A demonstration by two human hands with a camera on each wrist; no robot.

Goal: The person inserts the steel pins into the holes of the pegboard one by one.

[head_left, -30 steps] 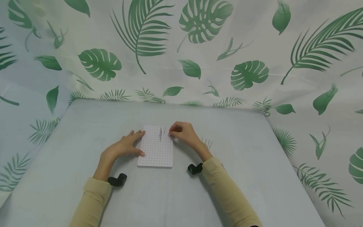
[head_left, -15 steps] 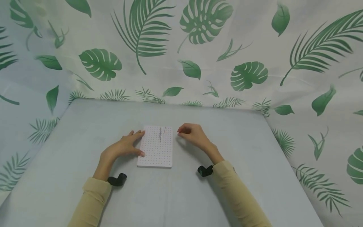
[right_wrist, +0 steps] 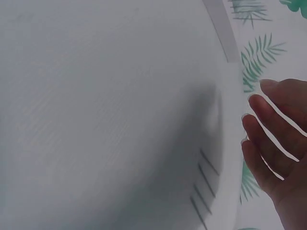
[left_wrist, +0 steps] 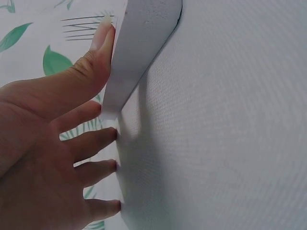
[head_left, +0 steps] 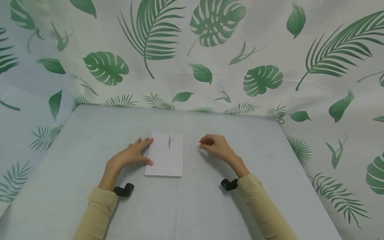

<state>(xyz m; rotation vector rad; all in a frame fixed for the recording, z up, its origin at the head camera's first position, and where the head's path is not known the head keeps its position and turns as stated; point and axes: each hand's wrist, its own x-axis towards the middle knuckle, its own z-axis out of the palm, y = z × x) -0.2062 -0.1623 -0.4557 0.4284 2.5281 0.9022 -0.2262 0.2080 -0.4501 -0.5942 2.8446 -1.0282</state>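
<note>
My left hand (head_left: 132, 155) is spread along the left side of a white pegboard (head_left: 165, 166), its thumb and a fingertip at the edge. Several thin dark metal pins (head_left: 169, 142) stand in the holes of the board's far part. They also show past my left thumb (left_wrist: 81, 72) in the left wrist view. My right hand (head_left: 220, 146) hovers right of the board, fingers loosely bent, with nothing visible between them. Beneath it in the right wrist view, several loose pins (right_wrist: 206, 180) lie in a row on the cloth, mostly hidden by that hand in the head view.
A pale cloth (head_left: 186, 210) covers the table. Leaf-patterned sheets (head_left: 228, 76) hang behind it and at the sides. A small black camera is strapped at each wrist, the left one (head_left: 124, 190) low beside the sleeve.
My right hand has drawn away from the board's upper right edge, moving right and slightly nearer, over the loose pins. My left hand and the board have stayed in place.
</note>
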